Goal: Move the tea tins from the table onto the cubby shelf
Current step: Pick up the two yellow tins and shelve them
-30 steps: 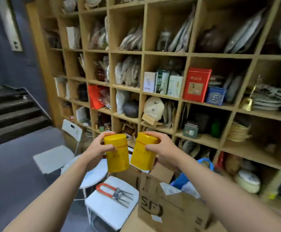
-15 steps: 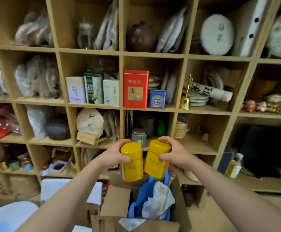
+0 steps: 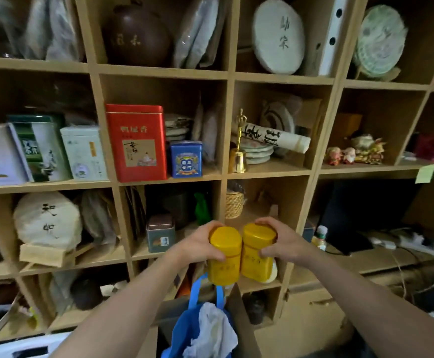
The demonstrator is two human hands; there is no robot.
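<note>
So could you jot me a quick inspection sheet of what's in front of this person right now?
Surface: wooden cubby shelf, most compartments stocked.
Job's things: two yellow tea tins, upright, side by side, held in front of the shelf, not yet placed.
Clutter: red tin, blue tin, brass bell, wicker basket, blue bag below.
Hands: left hand and right hand each grip one tin.
Cables: power strip and cords, lower right.
Surroundings: nothing seen beyond the shelving.

dim indoor light; edges blurred, bowed; deep cubbies shadowed
</note>
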